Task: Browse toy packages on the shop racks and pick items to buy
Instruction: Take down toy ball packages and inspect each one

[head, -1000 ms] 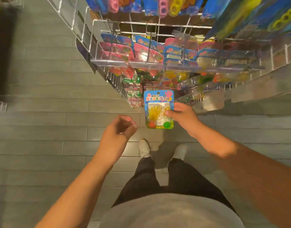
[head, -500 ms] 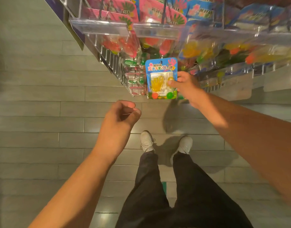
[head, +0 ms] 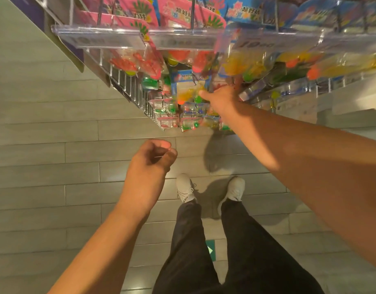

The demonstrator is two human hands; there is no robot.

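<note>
Landmark: the clear price rail (head: 182,38) fronting the toy rack serves as the reference for every place named here.
Left hand: the left hand (head: 150,164) hangs well below the rail over the grey plank floor (head: 44,132), fingers loosely curled toward the thumb and holding nothing.
Pink packages: pink toy packages (head: 131,16) hang on hooks just behind the rail's left half, their lower parts blurred through the plastic.
Blue package: the blue toy package (head: 188,85), with yellow, orange and green pieces inside, sits below the rail's middle, up among the hanging stock.
Right hand: the right hand (head: 222,96) reaches in under the rail and pinches the blue package at its right edge, thumb across the front.
Step in hand: browsing; the package appears to be either going onto a hook or coming off one, and the frame does not settle which.
Next move: it likely calls for lining the card's hang hole with a hook that is out of sight, or drawing the card straight clear of its neighbours.
Hard to make out: the right fingers behind the card are hidden; the figures on the rail's price tags are smeared; packages right of the rail's middle are motion-blurred; the rack's top is cut off.
</note>
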